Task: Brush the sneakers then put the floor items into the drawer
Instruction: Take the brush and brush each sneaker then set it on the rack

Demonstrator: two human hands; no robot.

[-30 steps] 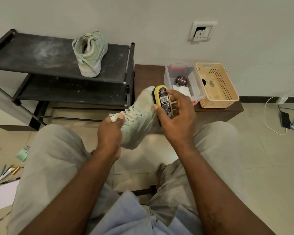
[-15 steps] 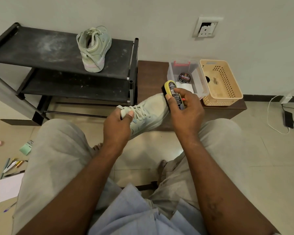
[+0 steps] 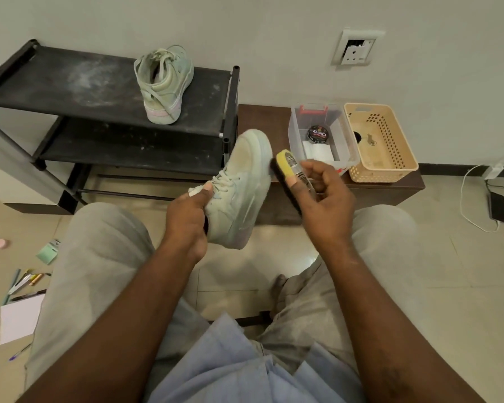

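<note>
Head view, left hand [image 3: 186, 219] gripping sneaker [image 3: 242, 187], right hand [image 3: 323, 205] grasping brush [image 3: 288, 177] beside toe

A plain pale wall [image 3: 245, 21] stands behind, with a white socket [image 3: 357, 49] above and to the right of the grip. Left of the grip is a black dusty shoe rack [image 3: 70, 82]; just behind it a low dark brown counter [image 3: 259, 117]. The floor [image 3: 463, 286] has glossy beige tiles.
</note>
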